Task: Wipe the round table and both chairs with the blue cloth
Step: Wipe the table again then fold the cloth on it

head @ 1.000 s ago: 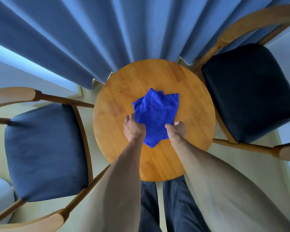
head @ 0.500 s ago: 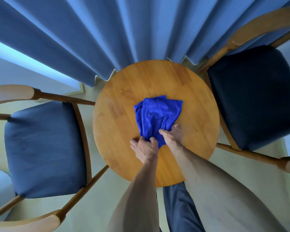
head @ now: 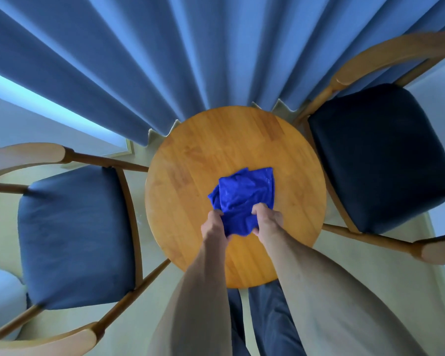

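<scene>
I had the blue cloth (head: 244, 199) bunched near the middle of the round table (head: 190, 176), my left hand (head: 214, 226) and right hand (head: 267, 220) each pinching its near edge; it looked light, limp, best gathered in folds

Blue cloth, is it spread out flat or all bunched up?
Bunched up. The blue cloth shows folds and creases, gathered between the left hand and right hand.

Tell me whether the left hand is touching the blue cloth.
Touching. The head view shows the left hand with its fingers curled into the near edge of the blue cloth, bunching it on the round table.
</scene>
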### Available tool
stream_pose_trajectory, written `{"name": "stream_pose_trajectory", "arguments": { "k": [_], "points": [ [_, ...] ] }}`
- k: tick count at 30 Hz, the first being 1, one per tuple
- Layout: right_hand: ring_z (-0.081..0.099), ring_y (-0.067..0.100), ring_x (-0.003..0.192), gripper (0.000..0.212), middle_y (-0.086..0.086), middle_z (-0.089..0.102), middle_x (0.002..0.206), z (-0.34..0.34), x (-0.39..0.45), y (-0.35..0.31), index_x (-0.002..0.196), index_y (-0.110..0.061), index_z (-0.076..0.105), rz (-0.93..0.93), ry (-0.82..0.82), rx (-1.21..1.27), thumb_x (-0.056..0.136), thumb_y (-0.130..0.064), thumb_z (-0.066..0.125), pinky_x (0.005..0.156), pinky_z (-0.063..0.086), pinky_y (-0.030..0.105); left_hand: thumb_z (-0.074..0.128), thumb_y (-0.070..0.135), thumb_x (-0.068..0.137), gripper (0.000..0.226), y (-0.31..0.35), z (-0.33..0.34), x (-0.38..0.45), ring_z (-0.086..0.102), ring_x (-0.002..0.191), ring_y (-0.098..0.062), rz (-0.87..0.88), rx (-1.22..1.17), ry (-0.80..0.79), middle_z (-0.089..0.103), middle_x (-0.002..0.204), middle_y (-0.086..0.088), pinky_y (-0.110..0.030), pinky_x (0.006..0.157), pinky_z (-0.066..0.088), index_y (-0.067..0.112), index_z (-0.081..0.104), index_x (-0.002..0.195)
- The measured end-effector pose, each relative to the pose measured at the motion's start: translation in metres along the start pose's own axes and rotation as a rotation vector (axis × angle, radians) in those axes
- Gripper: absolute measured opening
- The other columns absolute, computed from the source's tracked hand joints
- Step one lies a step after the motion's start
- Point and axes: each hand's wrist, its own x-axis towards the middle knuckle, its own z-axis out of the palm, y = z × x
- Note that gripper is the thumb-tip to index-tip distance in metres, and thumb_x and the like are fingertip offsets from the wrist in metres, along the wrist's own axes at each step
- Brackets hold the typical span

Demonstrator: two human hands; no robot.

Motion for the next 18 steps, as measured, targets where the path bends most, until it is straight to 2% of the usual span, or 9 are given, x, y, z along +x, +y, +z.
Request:
{"name": "stream_pose_trajectory", "arguments": {
  "k": [2,4,6,8,9,11,14,16,18],
  "points": [
    [0.064,0.022,0.07,0.013,0.005,0.064,0.081,0.008,-0.007,-0.015,0.086,-0.009,0.061,-0.076,-0.042,0.212,0.078,-0.017,0.067,0.045,0.053,0.025,0.056,0.029,0.076,0.028,0.019,0.014,-0.009,0.06,0.056,-0.027,0.053,-0.122,0.042,0.067,0.077,-0.011,-0.023,0.043,0.045,0.011,0.065,0.096],
    [0.072,0.026,0.08,0.026,0.013,0.071,0.093,0.017,-0.008,-0.032,0.1,-0.007,0.061,-0.097,-0.121,0.414,0.09,-0.031,0.062,0.055,0.057,0.027,0.051,0.039,0.084,0.037,0.036,0.027,-0.016,0.062,0.049,-0.028,0.126,-0.242,0.026,0.07,0.075,-0.016,-0.021,0.042,0.041,0.01,0.061,0.104],
    [0.072,0.025,0.084,0.027,0.019,0.07,0.102,0.024,-0.004,-0.043,0.11,-0.014,0.057,-0.145,-0.169,0.51,0.096,-0.036,0.051,0.07,0.057,0.028,0.046,0.039,0.09,0.038,0.047,0.034,-0.015,0.067,0.056,-0.031,0.192,-0.327,0.031,0.07,0.084,-0.022,-0.022,0.047,0.043,0.01,0.053,0.113],
    [0.065,0.028,0.085,0.026,0.013,0.067,0.1,0.027,0.004,-0.043,0.105,-0.02,0.06,-0.297,-0.076,0.33,0.088,-0.037,0.051,0.074,0.051,0.025,0.046,0.03,0.091,0.034,0.048,0.036,-0.009,0.068,0.067,-0.031,0.287,-0.268,0.1,0.07,0.09,-0.019,-0.026,0.057,0.047,0.009,0.055,0.115],
    [0.062,0.029,0.09,0.028,0.009,0.066,0.1,0.027,0.007,-0.041,0.105,-0.022,0.063,-0.406,-0.002,0.109,0.083,-0.036,0.053,0.077,0.047,0.026,0.046,0.026,0.09,0.033,0.047,0.034,-0.005,0.066,0.075,-0.03,0.346,-0.123,0.176,0.07,0.093,-0.016,-0.029,0.066,0.049,0.009,0.059,0.115],
    [0.062,0.026,0.108,0.039,0.005,0.068,0.116,0.024,0.014,-0.032,0.123,-0.017,0.064,-0.554,0.11,-0.289,0.085,-0.023,0.054,0.088,0.046,0.029,0.048,0.021,0.089,0.032,0.039,0.027,0.006,0.061,0.087,-0.027,0.448,0.257,0.269,0.066,0.101,-0.01,-0.029,0.077,0.046,0.011,0.061,0.117],
    [0.057,0.023,0.12,0.044,0.005,0.062,0.132,0.021,0.021,-0.02,0.132,-0.012,0.059,-0.67,0.111,-0.547,0.089,-0.013,0.052,0.092,0.044,0.028,0.05,0.017,0.083,0.036,0.023,0.017,0.017,0.06,0.096,-0.029,0.494,0.539,0.23,0.064,0.1,-0.006,-0.03,0.078,0.044,0.013,0.059,0.118],
    [0.055,0.026,0.121,0.045,0.007,0.058,0.134,0.022,0.021,-0.015,0.133,-0.012,0.058,-0.733,0.146,-0.661,0.088,-0.01,0.053,0.093,0.046,0.032,0.051,0.016,0.081,0.034,0.017,0.014,0.02,0.059,0.1,-0.029,0.484,0.597,0.201,0.06,0.094,-0.003,-0.032,0.079,0.044,0.013,0.058,0.114],
    [0.056,0.028,0.118,0.045,0.009,0.056,0.134,0.025,0.018,-0.016,0.133,-0.011,0.058,-0.731,0.176,-0.703,0.089,-0.007,0.052,0.09,0.048,0.034,0.051,0.014,0.082,0.028,0.013,0.013,0.018,0.059,0.095,-0.03,0.455,0.616,0.163,0.058,0.09,-0.002,-0.031,0.074,0.043,0.015,0.056,0.109]
  ]
}}
